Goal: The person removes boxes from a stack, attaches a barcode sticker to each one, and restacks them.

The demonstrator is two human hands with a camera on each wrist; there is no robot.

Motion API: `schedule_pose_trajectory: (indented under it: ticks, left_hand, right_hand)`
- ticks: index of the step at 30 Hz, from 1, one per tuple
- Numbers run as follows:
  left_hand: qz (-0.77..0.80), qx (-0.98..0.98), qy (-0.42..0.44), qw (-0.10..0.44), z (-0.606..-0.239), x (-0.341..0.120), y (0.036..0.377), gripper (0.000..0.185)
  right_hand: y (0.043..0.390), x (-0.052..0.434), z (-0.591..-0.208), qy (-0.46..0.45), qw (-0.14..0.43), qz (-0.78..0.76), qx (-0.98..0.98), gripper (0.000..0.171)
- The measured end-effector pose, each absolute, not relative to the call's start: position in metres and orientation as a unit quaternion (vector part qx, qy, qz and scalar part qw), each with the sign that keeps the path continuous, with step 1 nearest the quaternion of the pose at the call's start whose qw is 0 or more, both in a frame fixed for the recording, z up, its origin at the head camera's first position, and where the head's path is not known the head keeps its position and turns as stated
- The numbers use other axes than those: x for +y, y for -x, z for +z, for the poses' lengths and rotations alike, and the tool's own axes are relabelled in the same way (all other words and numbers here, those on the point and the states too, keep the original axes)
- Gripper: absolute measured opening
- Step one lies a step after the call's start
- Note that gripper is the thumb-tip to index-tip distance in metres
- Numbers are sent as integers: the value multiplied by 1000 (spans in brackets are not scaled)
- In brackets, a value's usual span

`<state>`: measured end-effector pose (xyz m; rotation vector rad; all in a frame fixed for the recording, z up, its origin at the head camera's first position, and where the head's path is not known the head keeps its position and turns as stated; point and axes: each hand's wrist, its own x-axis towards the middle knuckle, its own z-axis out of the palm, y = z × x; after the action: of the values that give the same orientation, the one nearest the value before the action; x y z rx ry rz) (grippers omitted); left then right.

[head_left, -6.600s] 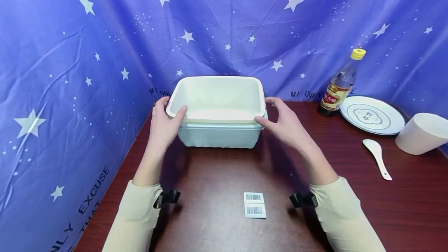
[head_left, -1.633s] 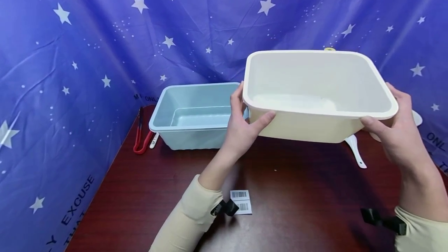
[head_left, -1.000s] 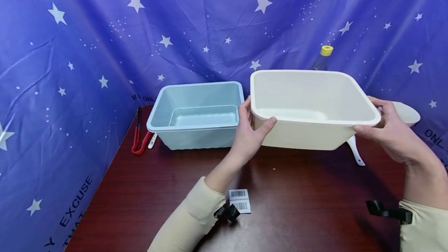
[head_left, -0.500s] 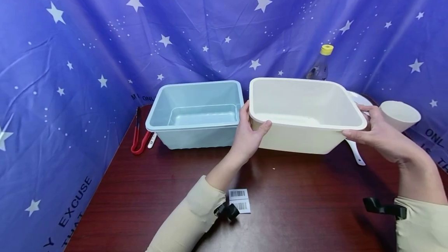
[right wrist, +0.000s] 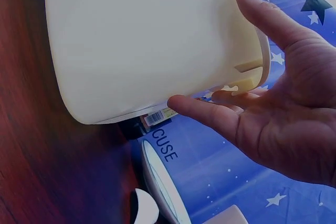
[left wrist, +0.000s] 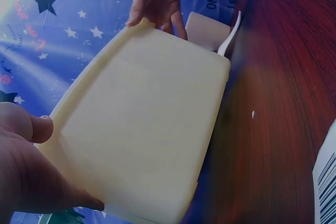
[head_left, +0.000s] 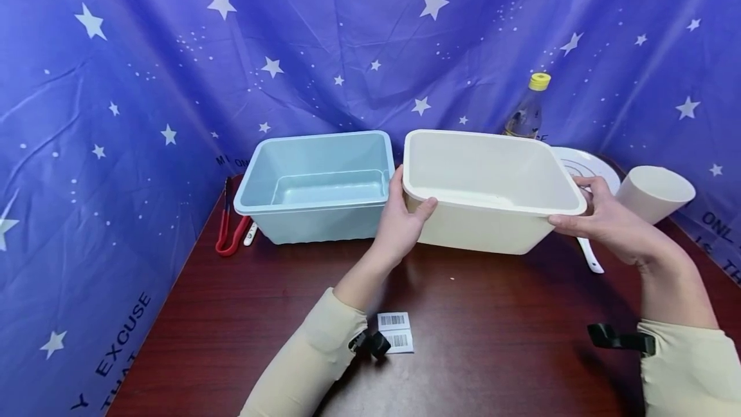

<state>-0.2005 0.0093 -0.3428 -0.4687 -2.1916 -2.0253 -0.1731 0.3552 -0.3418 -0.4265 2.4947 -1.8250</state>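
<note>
A cream plastic bin (head_left: 480, 230) hangs or stands close over the table, right of a matching light blue bin (head_left: 324, 227). My left hand (head_left: 401, 224) grips its left end, thumb (head_left: 427, 208) along the front below the rim. At the other end my right hand (head_left: 613, 221) holds the corner, thumb in front and fingers behind. The right wrist view shows the fingers (right wrist: 205, 114) spread against the bin's end wall. Both bins have nothing in them. In the left wrist view the cream bin's front (left wrist: 142, 114) fills the middle.
Behind the cream bin stand a yellow-capped bottle (head_left: 525, 114) and a white plate (head_left: 602, 172). A white cup (head_left: 657, 192) and a spoon (head_left: 590, 256) lie right. Red-handled tongs (head_left: 228, 237) and another white handle (head_left: 251, 234) flank the blue bin. A barcode label (head_left: 395, 322) lies in front.
The cream bin was nested on the blue one earlier; both hands lifted it off to the right. Over the last second it has come down and shifted slightly left towards the blue bin.
</note>
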Motion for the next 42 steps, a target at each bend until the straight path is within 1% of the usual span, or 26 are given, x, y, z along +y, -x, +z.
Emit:
schedule_pose_trajectory:
  ticks: [6,10,13,19,27,30,32,33,36,38,40,42]
  left_hand:
    - [-659,-732,161,61,-343,10,200,82]
    - [-648,-741,167,66,-346,11,199,83]
    - [-641,-747,165,57,-348,13,199,83]
    - [-632,-757,158,51,-350,13,200,83]
    - [-627,-765,149,13,-354,14,202,83]
    - [-625,-767,144,8,-354,14,203,85]
    - [-622,-771,135,3,-354,13,203,86]
    - [-618,-775,130,1,-353,12,203,87]
    - [-606,-787,114,-3,-350,11,201,90]
    - [-594,-797,111,-4,-348,9,200,93]
    - [-584,-803,115,-5,-346,8,198,95]
    - [-571,-812,118,-7,-343,8,195,97]
  right_hand:
    - [172,357,-341,120,11,-518,847,66]
    - [171,360,-340,107,23,-515,850,65]
    - [170,362,-338,103,25,-515,850,65]
    - [170,360,-336,119,25,-516,848,64]
    - [170,360,-336,136,3,-508,851,58]
    - [170,359,-335,137,4,-506,852,55]
    - [170,359,-332,125,13,-497,859,58]
    - [170,359,-331,115,18,-488,865,62]
    - [168,359,-326,81,35,-470,878,83]
    - [167,360,-322,60,33,-472,879,92]
    - [165,360,-318,39,10,-483,875,95]
    - [163,359,-313,22,-35,-501,864,91]
